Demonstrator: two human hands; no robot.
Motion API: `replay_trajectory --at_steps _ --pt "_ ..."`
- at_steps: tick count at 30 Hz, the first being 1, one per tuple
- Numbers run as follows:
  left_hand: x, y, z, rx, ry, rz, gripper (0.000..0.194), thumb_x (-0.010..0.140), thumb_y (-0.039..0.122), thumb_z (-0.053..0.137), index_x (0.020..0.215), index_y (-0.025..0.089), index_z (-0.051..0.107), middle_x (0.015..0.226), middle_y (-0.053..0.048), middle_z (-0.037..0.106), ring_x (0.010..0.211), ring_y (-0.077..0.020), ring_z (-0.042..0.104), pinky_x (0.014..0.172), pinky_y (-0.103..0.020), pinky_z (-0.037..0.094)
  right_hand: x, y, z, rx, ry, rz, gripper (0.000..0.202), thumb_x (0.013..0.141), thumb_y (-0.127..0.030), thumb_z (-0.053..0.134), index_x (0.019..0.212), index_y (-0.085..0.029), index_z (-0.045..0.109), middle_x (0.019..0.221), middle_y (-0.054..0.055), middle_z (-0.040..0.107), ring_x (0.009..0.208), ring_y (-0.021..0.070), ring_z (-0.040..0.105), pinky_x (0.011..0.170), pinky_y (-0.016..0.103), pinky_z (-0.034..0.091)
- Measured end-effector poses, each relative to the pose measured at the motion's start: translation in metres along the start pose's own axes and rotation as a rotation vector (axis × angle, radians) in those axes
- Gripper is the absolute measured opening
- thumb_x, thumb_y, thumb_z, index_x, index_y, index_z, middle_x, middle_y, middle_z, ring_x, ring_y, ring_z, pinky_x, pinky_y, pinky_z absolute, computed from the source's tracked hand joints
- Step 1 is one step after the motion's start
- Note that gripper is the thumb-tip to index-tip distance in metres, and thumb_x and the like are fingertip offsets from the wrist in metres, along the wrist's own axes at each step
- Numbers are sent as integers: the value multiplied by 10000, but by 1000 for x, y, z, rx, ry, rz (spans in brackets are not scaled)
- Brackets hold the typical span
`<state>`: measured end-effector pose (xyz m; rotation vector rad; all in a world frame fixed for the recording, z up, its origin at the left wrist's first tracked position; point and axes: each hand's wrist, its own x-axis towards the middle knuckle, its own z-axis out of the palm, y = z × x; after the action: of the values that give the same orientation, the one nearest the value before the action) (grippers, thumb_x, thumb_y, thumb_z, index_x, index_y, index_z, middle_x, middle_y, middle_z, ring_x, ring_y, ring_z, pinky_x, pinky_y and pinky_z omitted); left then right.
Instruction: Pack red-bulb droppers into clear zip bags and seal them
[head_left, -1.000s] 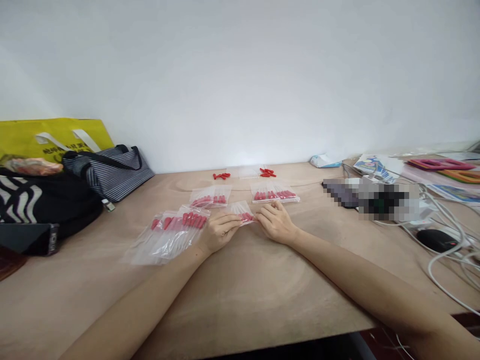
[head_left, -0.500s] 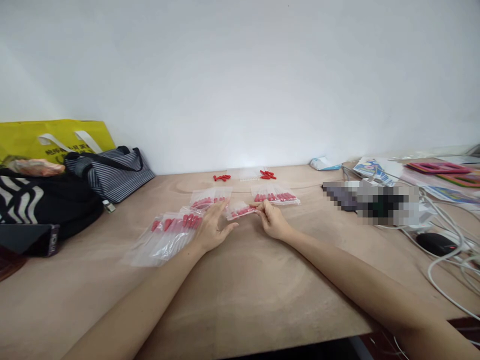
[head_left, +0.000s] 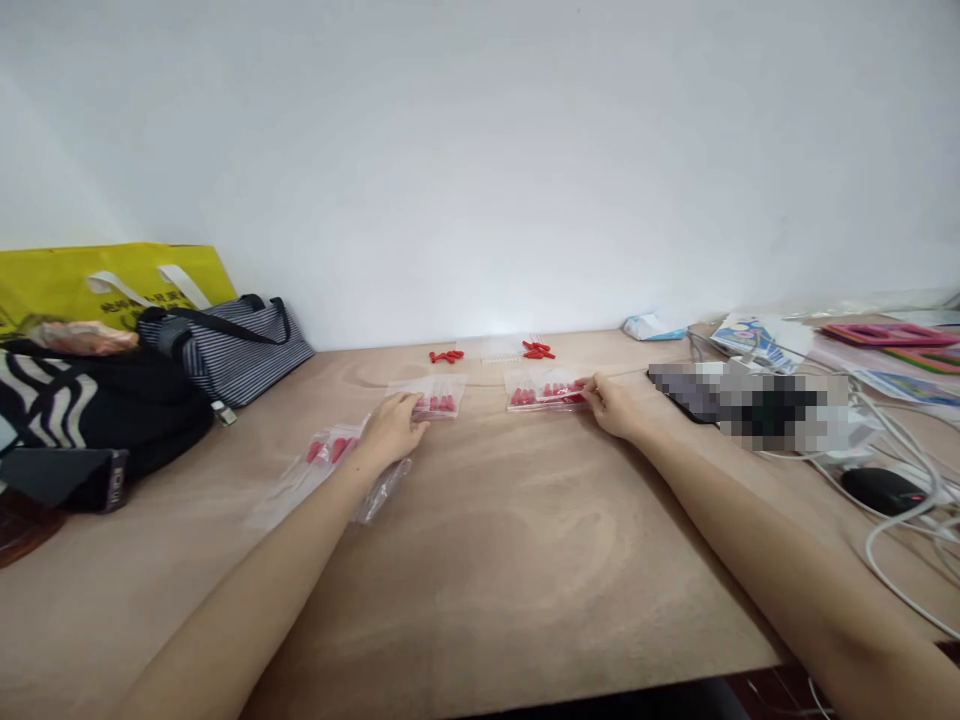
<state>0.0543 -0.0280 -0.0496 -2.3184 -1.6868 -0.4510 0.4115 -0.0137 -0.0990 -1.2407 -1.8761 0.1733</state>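
My right hand (head_left: 611,405) pinches the right edge of a small clear plastic bag with red pieces (head_left: 559,390). That bag lies over a pile of similar bags (head_left: 521,399) at the right. My left hand (head_left: 391,428) is at the near left side of another group of bags with red pieces (head_left: 444,400). Its thumb stands apart from its fingers, and I see nothing held in it. Under and beside my left wrist lies a larger spread of clear bags with red pieces (head_left: 319,450), partly hidden by the forearm.
Loose red pieces lie near the wall in two small heaps, one at the left (head_left: 448,356) and one at the right (head_left: 538,350). Bags, including a striped bag (head_left: 236,350), stand at the left. At the right are a phone (head_left: 686,392), a mouse (head_left: 883,491) and white cables (head_left: 874,560).
My right hand has carried the small bag from the middle to the right, over the right pile. My left hand has let go of it and drawn back left, toward the left bags.
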Motion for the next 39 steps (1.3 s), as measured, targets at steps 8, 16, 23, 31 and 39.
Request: replay_trajectory --at_steps 8,16,23,31,39 --pt "11 -3 -5 17 -28 -102 135 786 214 445 804 167 570 837 -70 632 795 -233 586 665 -304 428 -18 -1 -10 -214 -5 -78 244 664 -94 407 871 -189 495 896 78 587 875 217 538 762 353 422" --pt "16 24 -1 -9 326 -40 187 861 216 361 899 164 536 869 -68 619 764 -197 589 623 -263 414 -28 -10 -4 -241 80 -112 181 703 -163 463 877 -202 496 880 68 583 853 221 534 739 351 413" --pt "-3 79 21 75 223 511 163 848 134 387 825 152 548 810 -65 628 717 -180 600 607 -259 441 -27 -23 -1 -282 97 -185 108 733 -177 480 829 -196 526 854 69 579 836 209 519 732 341 386" --pt "-33 78 12 -190 111 391 413 803 342 480 1163 150 417 1124 -118 537 1028 -240 507 848 -374 420 -38 -82 24 -228 -124 -415 216 739 -312 562 928 -207 568 876 49 581 831 179 501 718 321 353" --pt "-52 23 16 -51 50 264 393 832 227 339 1208 132 403 1199 -133 492 1085 -252 472 889 -403 399 -20 -97 54 -269 -107 -389 161 741 -160 526 873 -199 611 904 43 583 855 169 497 689 298 319"
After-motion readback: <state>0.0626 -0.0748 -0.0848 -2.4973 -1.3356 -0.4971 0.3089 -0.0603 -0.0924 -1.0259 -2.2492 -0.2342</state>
